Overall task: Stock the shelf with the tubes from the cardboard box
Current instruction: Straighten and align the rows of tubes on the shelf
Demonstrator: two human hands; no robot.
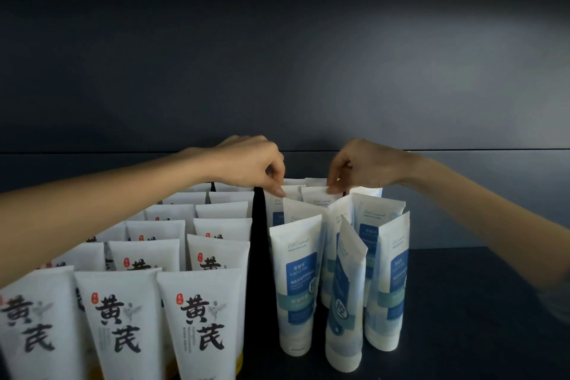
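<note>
Squaring blue-label tubes, shelf back edge
The left hand and right hand each pinch 1 crimp, likely to straighten rows.

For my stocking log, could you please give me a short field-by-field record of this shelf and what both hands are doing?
shelf: dark shelf, dark back panel
left group: black-calligraphy tubes, upright in neat rows
right group: blue-label tubes, upright, loosely bunched, some turned
front middle tube: turned nearly edge-on, slightly tilted
left hand: pinches top of rear-left tube
right hand: pinches top of rear-middle tube
cardboard box: not in view
</note>
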